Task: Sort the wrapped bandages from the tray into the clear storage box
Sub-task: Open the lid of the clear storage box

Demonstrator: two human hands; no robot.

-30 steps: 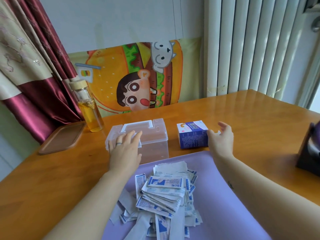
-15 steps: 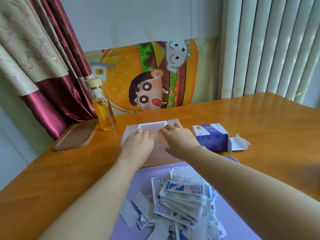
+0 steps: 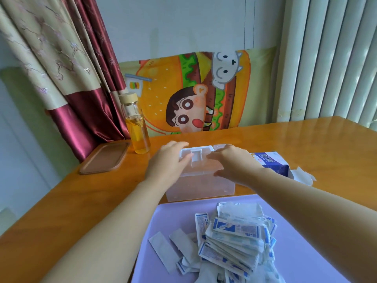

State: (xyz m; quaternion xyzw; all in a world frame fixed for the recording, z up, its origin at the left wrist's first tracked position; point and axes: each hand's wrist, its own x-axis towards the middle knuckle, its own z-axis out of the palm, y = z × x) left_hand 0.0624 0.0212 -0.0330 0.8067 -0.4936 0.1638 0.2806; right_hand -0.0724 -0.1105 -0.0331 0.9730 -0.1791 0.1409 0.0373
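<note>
We are at the opening step: the clear storage box (image 3: pixel 200 186) stands on the counter (image 3: pixel 81 201) just beyond the tray (image 3: pixel 295 252), where the wrapped bandages (image 3: pixel 234 240) lie heaped. Our left hand (image 3: pixel 166 167) rests on the lid (image 3: pixel 195 155), grip apart, while our right hand (image 3: pixel 232 163) seems to pinch the lid's front edge. Next, we judge, the lid must lift clear while the left steadies the box.

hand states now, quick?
Left hand: open, fingers resting on the clear storage box lid.
Right hand: grips the lid's front edge, thumb below.
</note>
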